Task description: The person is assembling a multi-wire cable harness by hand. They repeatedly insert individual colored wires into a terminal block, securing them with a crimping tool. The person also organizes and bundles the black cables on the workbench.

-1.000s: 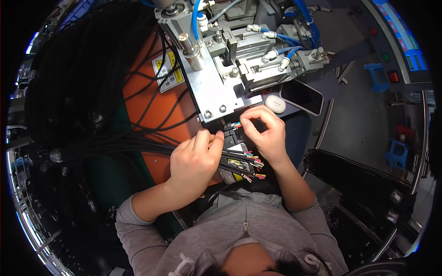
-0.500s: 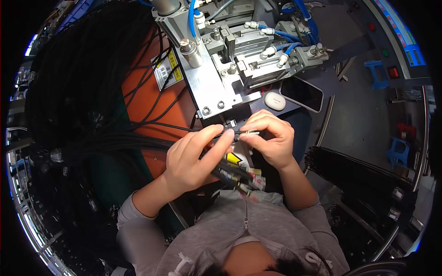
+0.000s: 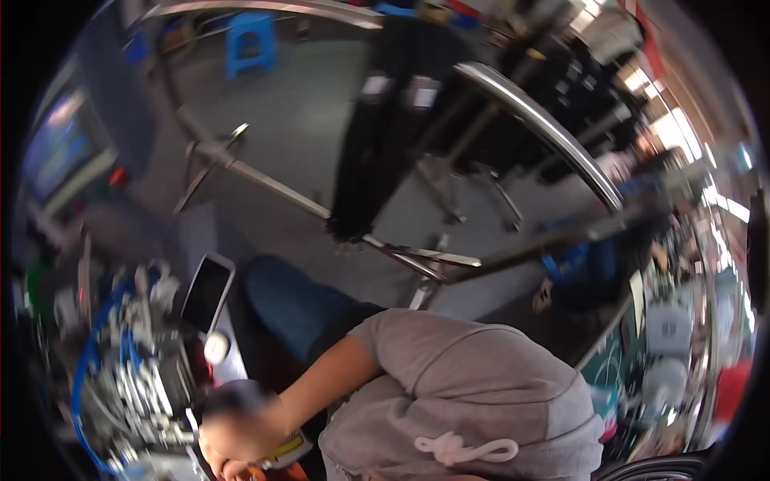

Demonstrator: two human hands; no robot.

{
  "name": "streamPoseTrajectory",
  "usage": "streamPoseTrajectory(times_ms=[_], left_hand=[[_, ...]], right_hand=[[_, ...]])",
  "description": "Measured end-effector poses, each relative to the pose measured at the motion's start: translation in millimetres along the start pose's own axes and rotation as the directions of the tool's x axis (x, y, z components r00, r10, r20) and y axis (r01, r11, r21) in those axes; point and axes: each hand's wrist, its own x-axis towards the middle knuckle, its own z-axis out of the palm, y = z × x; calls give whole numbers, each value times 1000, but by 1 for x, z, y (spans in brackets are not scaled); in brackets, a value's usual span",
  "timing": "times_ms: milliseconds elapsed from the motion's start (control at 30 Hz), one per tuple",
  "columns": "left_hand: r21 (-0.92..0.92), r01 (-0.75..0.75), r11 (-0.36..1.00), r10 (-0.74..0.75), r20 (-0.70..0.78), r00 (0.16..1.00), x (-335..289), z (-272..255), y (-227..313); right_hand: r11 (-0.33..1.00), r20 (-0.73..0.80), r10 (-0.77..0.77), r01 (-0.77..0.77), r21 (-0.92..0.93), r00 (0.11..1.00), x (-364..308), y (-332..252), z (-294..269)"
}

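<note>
At the lower left, my right hand (image 3: 231, 441) is partly blurred, its forearm reaching in from my grey-sleeved shoulder. It lies beside the metal fixture (image 3: 164, 393) with blue air tubes. Its fingers are smeared and cut off by the lower edge, so what they hold, if anything, does not show. Near the hand are a small yellow-and-white label (image 3: 290, 449) and a patch of orange surface (image 3: 282, 473). My left hand cannot be made out in this view.
Beyond the fixture lie a smartphone (image 3: 208, 293) and a small white rounded case (image 3: 216, 348). A bundle of black cables (image 3: 377, 152) hangs on a metal-tube rack (image 3: 545, 120). A blue stool (image 3: 250, 44) stands at the back; a screen (image 3: 60, 144) is far left.
The view has swung to the right, bringing the rack and floor into the middle. The fixture and my right hand now sit lower left; the left hand and held cables have dropped from sight.
</note>
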Motion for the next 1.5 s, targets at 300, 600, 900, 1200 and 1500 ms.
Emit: streamPoseTrajectory(times_ms=[300, 600, 900, 1200, 1500], left_hand=[[-107, -186, 977, 185, -18, 983, 9, 22, 7], [-150, -242, 959, 240, -33, 970, 13, 26, 5], [-67, -164, 984, 162, -31, 986, 6, 6, -14], [84, -74, 994, 65, 103, 993, 12, -30, -28], [76, 89, 993, -97, 104, 990, -3, -38, -14]], right_hand=[[924, 146, -75, 124, -363, 986, -4, 26, 17], [929, 210, 25, 55, -367, 977, 0, 41, 21], [944, 309, 307, -248, -217, 900, -10, 30, 11], [707, 230, 653, -690, 157, 722, 23, -31, -19], [922, 192, 335, -279, -270, 922, 9, -29, -11]])
